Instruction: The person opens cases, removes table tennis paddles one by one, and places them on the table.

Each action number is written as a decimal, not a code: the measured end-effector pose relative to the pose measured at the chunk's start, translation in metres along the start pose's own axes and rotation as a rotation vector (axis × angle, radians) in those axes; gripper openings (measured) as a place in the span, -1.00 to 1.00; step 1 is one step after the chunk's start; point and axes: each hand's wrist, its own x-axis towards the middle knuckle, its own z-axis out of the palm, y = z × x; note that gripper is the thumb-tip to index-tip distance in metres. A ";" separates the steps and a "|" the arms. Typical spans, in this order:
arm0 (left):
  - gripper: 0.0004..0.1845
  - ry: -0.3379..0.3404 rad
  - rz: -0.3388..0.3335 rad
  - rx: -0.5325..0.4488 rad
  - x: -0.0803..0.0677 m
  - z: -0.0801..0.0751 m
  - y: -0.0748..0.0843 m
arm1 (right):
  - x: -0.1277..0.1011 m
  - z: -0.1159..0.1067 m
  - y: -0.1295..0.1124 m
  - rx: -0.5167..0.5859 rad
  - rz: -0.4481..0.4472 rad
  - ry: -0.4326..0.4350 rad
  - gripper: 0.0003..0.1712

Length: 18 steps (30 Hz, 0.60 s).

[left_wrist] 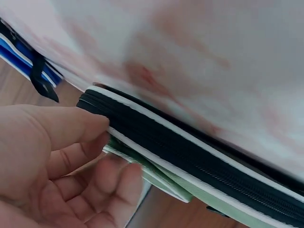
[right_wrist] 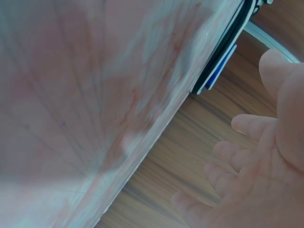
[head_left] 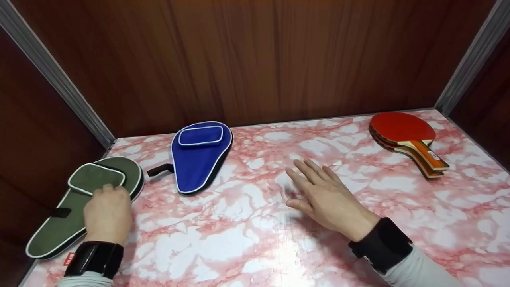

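Observation:
A green table tennis bat case [head_left: 51,235] with white piping and a small pocket lies at the table's left. My left hand [head_left: 107,215] is on its right side with curled fingers. In the left wrist view, the thumb and fingers grip the case's edge at the black zip band [left_wrist: 190,161]; whether they hold a zip pull is hidden. My right hand [head_left: 328,199] hovers over the middle of the table, fingers spread and holding nothing. Behind and between the hands lies a blue bat case [head_left: 199,159] with a black strap.
Two stacked table tennis bats [head_left: 402,127], red rubber on top, lie at the back right with handles toward me. The table [head_left: 207,247] has a pink-and-white marbled top. Brown wood panels [head_left: 255,59] wall its back and sides. A red tag [head_left: 69,259] shows beside the green case.

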 end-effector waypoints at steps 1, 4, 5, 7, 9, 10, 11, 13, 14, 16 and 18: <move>-0.89 0.014 0.011 0.009 0.000 0.000 0.002 | 0.000 0.000 0.000 0.001 0.002 -0.001 -0.07; -0.88 0.040 0.041 0.037 0.000 0.000 0.011 | 0.000 0.000 0.000 0.003 0.006 -0.001 -0.08; -0.88 0.041 0.049 0.046 0.000 -0.001 0.015 | 0.000 -0.001 0.000 0.002 0.007 -0.001 -0.08; -0.87 0.036 0.058 0.061 0.000 -0.003 0.024 | 0.000 0.000 -0.001 -0.002 0.005 0.000 -0.08; -0.86 0.019 0.056 0.075 -0.001 -0.007 0.034 | 0.001 0.000 -0.001 -0.002 0.000 0.001 -0.08; -0.84 0.000 0.052 0.081 -0.002 -0.009 0.040 | 0.001 0.000 -0.001 -0.001 -0.002 0.001 -0.08; -0.84 -0.017 0.050 0.090 -0.003 -0.012 0.046 | 0.001 0.000 -0.002 -0.001 -0.004 0.001 -0.08; -0.83 -0.051 0.056 0.114 -0.004 -0.019 0.058 | 0.001 0.000 -0.002 0.001 -0.006 0.002 -0.08; -0.86 -0.065 0.065 0.121 -0.005 -0.022 0.065 | 0.000 -0.001 -0.002 0.000 -0.005 0.003 -0.08; -0.90 -0.106 0.088 0.145 -0.007 -0.029 0.078 | 0.000 -0.001 -0.002 -0.002 -0.001 0.001 -0.08; -0.89 -0.148 0.118 0.164 -0.010 -0.036 0.090 | 0.000 -0.002 -0.002 -0.005 0.000 -0.002 -0.08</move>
